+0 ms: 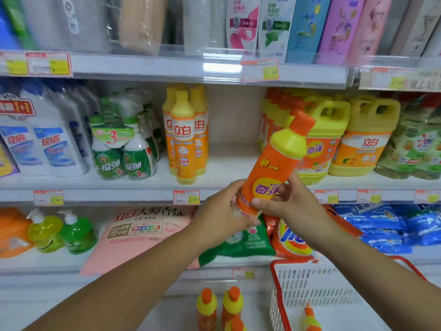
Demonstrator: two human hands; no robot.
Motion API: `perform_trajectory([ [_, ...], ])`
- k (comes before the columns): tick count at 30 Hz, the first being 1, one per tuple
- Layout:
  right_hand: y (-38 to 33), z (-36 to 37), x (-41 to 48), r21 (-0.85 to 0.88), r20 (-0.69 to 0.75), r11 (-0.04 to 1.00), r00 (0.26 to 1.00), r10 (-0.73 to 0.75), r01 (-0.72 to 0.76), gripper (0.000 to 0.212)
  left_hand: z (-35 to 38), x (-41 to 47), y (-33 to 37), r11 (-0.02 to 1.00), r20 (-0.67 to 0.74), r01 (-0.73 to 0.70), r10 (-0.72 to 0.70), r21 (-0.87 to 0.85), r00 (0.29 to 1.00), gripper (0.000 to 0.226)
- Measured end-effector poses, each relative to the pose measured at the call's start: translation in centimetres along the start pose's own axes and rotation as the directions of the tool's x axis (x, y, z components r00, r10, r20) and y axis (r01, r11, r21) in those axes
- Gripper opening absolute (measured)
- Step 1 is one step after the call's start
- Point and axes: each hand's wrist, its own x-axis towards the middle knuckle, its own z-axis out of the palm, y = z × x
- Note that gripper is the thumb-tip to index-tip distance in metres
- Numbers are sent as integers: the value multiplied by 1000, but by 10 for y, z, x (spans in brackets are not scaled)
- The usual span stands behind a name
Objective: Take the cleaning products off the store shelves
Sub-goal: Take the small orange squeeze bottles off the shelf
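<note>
Orange bottle (272, 168) tilts, base in left hand (220, 211) and right hand (294, 204).

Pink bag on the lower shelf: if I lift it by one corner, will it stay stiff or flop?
It would probably flop: the pink bag looks like a soft pouch lying flat, with its front corner overhanging the shelf edge. It is likely heavy for one hand, since it looks full and is large beside the green pump bottle. Supporting it from underneath seems safer.
</note>
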Motion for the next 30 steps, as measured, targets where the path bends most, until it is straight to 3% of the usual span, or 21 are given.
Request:
perform_trajectory([
  [2, -2, 3, 25, -111, -25, 989, 994, -105, 101, 61, -17, 21, -12, 970, -27, -88, 97, 227, 995, 94],
  [4, -1, 9, 57, -223, -26, 958, 981, -193, 183, 65, -33, 40, -36, 926, -65, -51, 81, 375, 995, 97],
  [7, 0, 14, 99, -353, 0, 908, 970, -242, 227, 65, -38, 50, -81, 849, -111, -8, 78, 528, 991, 78],
  [12, 17, 17, 156, -522, 46, 837, 985, -166, 165, 68, -25, 64, -134, 737, -147, -112, 277, 666, 949, 58],
  [15, 31, 21, 183, -447, -5, 891, 996, -86, 74, 77, -14, 72, -147, 737, -249, -105, 354, 668, 902, 51],
  [19, 47, 23, 213, -366, -101, 930, 994, -40, 0, 65, -1, 75, -160, 733, -296, -113, 404, 671, 866, 48],
  [30, 75, 41, 262, -378, -193, 925, 974, -116, 35, 70, 0, 75, -164, 712, -306, -156, 475, 684, 825, 43],
])
